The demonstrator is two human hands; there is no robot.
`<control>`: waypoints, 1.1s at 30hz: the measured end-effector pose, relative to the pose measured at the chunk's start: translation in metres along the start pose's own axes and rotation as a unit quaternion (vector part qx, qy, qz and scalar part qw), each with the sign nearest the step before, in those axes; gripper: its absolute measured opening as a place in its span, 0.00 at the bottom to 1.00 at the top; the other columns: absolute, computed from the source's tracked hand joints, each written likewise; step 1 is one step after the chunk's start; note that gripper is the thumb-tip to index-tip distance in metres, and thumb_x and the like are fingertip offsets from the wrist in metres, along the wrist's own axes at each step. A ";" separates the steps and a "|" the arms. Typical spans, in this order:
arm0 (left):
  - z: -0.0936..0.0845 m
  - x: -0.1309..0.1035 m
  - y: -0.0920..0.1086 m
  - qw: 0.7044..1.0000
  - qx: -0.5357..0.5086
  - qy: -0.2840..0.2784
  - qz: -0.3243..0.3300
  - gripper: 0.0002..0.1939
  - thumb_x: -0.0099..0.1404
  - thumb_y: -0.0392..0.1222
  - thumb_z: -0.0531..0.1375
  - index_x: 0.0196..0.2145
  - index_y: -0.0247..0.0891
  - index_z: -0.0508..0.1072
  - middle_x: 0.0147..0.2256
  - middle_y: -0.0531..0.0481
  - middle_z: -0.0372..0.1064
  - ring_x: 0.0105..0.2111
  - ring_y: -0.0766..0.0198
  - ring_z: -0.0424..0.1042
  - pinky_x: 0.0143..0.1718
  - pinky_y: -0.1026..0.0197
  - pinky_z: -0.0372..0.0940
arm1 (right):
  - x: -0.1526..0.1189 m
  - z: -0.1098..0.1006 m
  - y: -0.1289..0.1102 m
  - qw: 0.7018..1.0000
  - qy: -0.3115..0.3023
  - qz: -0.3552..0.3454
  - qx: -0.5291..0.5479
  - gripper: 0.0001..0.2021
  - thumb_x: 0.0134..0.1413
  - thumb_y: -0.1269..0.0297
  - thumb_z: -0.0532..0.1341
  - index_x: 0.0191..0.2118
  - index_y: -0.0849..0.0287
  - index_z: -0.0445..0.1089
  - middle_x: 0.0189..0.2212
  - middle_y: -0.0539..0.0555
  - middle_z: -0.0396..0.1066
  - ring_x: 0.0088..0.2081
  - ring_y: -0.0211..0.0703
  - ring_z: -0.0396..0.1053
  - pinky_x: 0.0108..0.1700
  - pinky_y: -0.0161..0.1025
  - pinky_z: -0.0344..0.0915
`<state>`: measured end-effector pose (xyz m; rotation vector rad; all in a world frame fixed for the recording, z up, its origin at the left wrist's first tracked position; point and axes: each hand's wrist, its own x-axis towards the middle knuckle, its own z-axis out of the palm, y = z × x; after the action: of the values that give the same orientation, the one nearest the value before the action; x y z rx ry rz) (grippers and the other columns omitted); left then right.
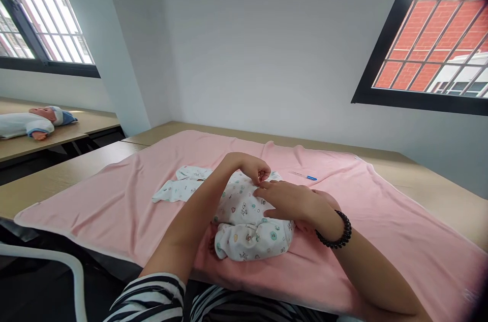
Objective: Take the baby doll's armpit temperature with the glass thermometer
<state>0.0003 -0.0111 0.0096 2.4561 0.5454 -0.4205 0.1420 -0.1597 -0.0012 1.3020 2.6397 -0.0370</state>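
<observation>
A baby doll in a white printed outfit (244,205) lies on a pink blanket (125,210), its head (328,199) to the right and partly hidden behind my right hand. Over the doll's chest, my left hand (254,167) is closed, its fingertips pinched together; whatever they hold is too small to make out. My right hand (287,201), a black bead bracelet at its wrist, rests on the front of the outfit with fingers stretched out. Its fingertips are close to the left hand's pinch. Beyond the hands lies a thin clear stick with a blue end (311,178), resembling a thermometer.
The blanket covers most of a wooden table (438,195) that stands against a wall. A second doll (28,124) in white and blue lies on another table at the left. A white curved tube (72,261) is at the lower left. Barred windows flank the wall.
</observation>
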 end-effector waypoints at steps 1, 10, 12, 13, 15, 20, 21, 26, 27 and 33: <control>0.000 0.000 0.001 1.000 0.002 0.001 -0.003 0.10 0.51 0.37 0.62 0.32 0.39 0.65 0.28 0.57 0.64 0.29 0.65 0.63 0.29 0.62 0.55 | 0.000 -0.001 0.000 1.000 -0.003 -0.004 0.006 0.15 0.59 0.62 0.61 0.51 0.57 0.68 0.52 0.60 0.70 0.45 0.56 0.73 0.37 0.46 0.67; 0.000 -0.001 0.003 1.000 0.006 0.009 -0.014 0.09 0.52 0.37 0.61 0.32 0.39 0.65 0.28 0.56 0.64 0.30 0.64 0.64 0.29 0.62 0.55 | -0.001 0.001 0.012 0.995 0.018 -0.036 0.092 0.20 0.58 0.62 0.63 0.56 0.54 0.69 0.54 0.59 0.70 0.50 0.54 0.71 0.49 0.50 0.68; -0.003 -0.008 0.003 0.999 0.020 0.036 -0.002 0.08 0.53 0.37 0.61 0.33 0.39 0.66 0.29 0.55 0.65 0.30 0.64 0.63 0.29 0.62 0.56 | -0.007 -0.002 0.016 0.993 0.046 -0.031 0.100 0.19 0.59 0.61 0.62 0.56 0.54 0.69 0.53 0.58 0.71 0.51 0.53 0.70 0.52 0.51 0.67; -0.005 -0.013 0.004 0.998 0.031 0.058 0.010 0.07 0.54 0.38 0.60 0.33 0.39 0.66 0.30 0.55 0.66 0.31 0.64 0.63 0.30 0.62 0.57 | -0.012 -0.005 0.018 0.993 0.063 -0.029 0.100 0.19 0.59 0.61 0.61 0.56 0.55 0.68 0.53 0.58 0.71 0.52 0.53 0.70 0.53 0.51 0.66; -0.008 -0.027 0.007 0.991 0.054 0.117 0.042 0.06 0.57 0.38 0.59 0.34 0.39 0.67 0.33 0.53 0.67 0.33 0.64 0.64 0.32 0.62 0.58 | -0.023 -0.014 0.023 0.990 0.100 -0.025 0.094 0.19 0.62 0.59 0.59 0.58 0.55 0.67 0.54 0.59 0.71 0.53 0.53 0.69 0.54 0.51 0.66; -0.010 -0.071 0.032 0.943 0.076 0.297 0.126 0.04 0.63 0.39 0.56 0.37 0.39 0.68 0.36 0.51 0.69 0.36 0.63 0.65 0.39 0.61 0.62 | -0.056 -0.035 0.035 0.968 0.239 0.024 0.075 0.25 0.65 0.53 0.56 0.65 0.50 0.58 0.62 0.57 0.65 0.58 0.55 0.66 0.56 0.52 0.65; -0.009 -0.078 0.038 0.930 0.079 0.332 0.138 0.04 0.64 0.39 0.56 0.37 0.39 0.68 0.36 0.51 0.69 0.36 0.63 0.65 0.40 0.61 0.62 | -0.060 -0.038 0.038 0.958 0.277 0.032 0.073 0.25 0.65 0.53 0.56 0.65 0.50 0.58 0.63 0.56 0.64 0.58 0.55 0.66 0.56 0.52 0.65; -0.004 -0.094 0.055 0.850 0.079 0.489 0.181 0.04 0.67 0.41 0.59 0.37 0.40 0.70 0.36 0.50 0.71 0.37 0.63 0.68 0.41 0.59 0.65 | -0.070 -0.048 0.045 0.856 0.508 0.051 0.075 0.16 0.63 0.60 0.59 0.55 0.54 0.67 0.54 0.56 0.71 0.53 0.50 0.70 0.51 0.49 0.69; -0.004 -0.094 0.056 0.827 0.075 0.521 0.196 0.04 0.67 0.42 0.60 0.37 0.40 0.70 0.36 0.50 0.71 0.37 0.63 0.68 0.41 0.59 0.65 | -0.070 -0.050 0.046 0.830 0.549 0.056 0.076 0.14 0.62 0.61 0.59 0.52 0.55 0.69 0.50 0.56 0.73 0.51 0.50 0.71 0.50 0.48 0.70; -0.005 -0.093 0.056 0.708 0.026 0.654 0.266 0.08 0.63 0.44 0.66 0.36 0.40 0.71 0.34 0.50 0.70 0.34 0.64 0.69 0.41 0.57 0.67 | -0.072 -0.051 0.047 0.696 0.704 0.074 0.118 0.02 0.59 0.65 0.63 0.37 0.52 0.73 0.34 0.50 0.75 0.37 0.44 0.74 0.45 0.46 0.73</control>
<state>-0.0534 -0.0766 0.0777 2.4302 0.2548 1.6721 0.2134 -0.1818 0.0657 2.2104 3.6948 1.1445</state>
